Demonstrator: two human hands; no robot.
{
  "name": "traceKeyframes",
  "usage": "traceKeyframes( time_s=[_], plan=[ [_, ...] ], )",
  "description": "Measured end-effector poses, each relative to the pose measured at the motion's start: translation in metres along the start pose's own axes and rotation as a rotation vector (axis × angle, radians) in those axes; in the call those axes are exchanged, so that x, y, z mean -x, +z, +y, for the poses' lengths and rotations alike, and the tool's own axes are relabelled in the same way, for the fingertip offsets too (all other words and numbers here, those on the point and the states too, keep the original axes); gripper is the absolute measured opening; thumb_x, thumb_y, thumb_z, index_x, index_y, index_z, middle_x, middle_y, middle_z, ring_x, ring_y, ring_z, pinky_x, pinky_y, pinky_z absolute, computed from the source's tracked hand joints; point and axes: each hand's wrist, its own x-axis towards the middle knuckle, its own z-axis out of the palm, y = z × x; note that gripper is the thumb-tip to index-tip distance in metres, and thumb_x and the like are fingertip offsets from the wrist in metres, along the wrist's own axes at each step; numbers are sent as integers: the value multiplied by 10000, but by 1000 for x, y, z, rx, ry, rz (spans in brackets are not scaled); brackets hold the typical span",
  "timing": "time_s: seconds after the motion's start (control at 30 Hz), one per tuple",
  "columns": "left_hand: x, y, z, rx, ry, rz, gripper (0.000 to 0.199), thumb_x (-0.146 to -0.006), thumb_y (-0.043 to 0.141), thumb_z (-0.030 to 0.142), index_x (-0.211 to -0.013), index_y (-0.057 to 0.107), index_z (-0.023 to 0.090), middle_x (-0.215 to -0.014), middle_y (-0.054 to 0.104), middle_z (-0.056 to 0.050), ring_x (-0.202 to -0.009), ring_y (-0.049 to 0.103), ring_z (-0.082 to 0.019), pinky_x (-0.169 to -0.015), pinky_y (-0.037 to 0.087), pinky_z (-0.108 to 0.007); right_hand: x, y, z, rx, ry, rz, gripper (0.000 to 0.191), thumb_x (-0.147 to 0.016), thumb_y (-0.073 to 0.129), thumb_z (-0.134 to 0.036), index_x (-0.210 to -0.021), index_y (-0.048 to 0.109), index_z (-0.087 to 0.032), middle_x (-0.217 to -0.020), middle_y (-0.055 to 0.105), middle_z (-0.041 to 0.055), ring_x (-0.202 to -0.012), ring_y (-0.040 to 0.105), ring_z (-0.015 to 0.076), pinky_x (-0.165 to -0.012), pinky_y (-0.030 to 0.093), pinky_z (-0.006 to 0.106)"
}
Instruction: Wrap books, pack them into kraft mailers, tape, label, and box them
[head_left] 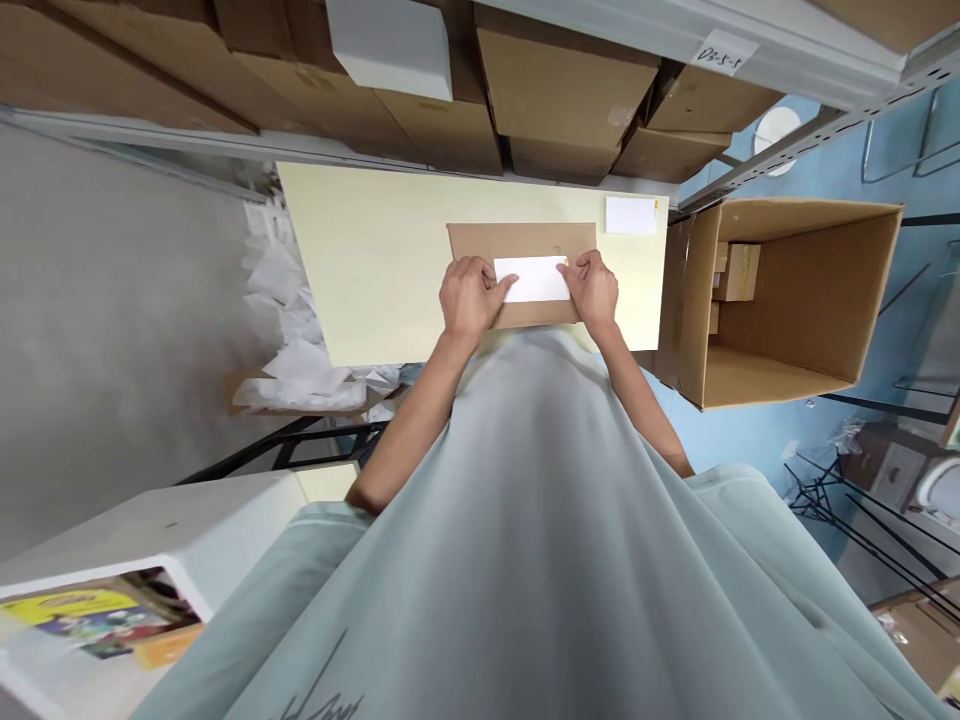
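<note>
A flat white rectangular piece point(532, 279) with a small yellow mark at its right end lies over a flat brown cardboard piece point(525, 240). Whether the white piece is a card or a thin box, I cannot tell. My left hand point(471, 292) pinches its left end, thumb on top and fingers curled. At the other end, my right hand point(594, 290) grips the corner with its thumb and bent fingers. Both hands rest over the cardboard on a pale yellow tabletop point(375, 260). A similar white piece point(631, 215) with a yellow-orange mark lies at the table's far right.
Brown cardboard boxes point(562, 80) and a white box point(390, 45) fill the shelf beyond the table. To the right stands a large open carton point(802, 300) with small boxes inside. Crumpled white paper point(300, 365) is heaped at the left, above a white bin point(172, 540).
</note>
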Motion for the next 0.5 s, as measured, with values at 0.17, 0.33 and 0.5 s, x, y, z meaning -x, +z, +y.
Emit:
traceKeyframes(
  time_s=[0.17,0.33,0.5],
  plan=[
    [-8,0,17,10,-58,32,417,-1057,578,619,-1069,713,224,-1058,762,-141,-1122,697,-342,-1071,514,-486,5,2,-7,64,-99,-18,477,-1178,344,-550,-1335,639,-210,-1209,774,151,-1208,707,323,-1122,534,533],
    [14,18,47,73,354,-201,813,-1083,405,697,-1658,475,127,-1761,429,-221,-1679,331,-360,-1376,224,-524,30,23,-20,119,-475,-179,650,-1168,259,-482,-1707,418,-155,-1746,470,167,-1700,304,308,-1410,200,559],
    [29,9,29,57,304,-333,825,-1087,425,646,-1756,354,169,-1844,288,-149,-1747,171,-323,-1423,-8,-539,38,19,-14,130,-442,-229,709,-1168,183,-498,-1799,229,-178,-1862,267,87,-1765,102,268,-1444,58,558]
  ],
)
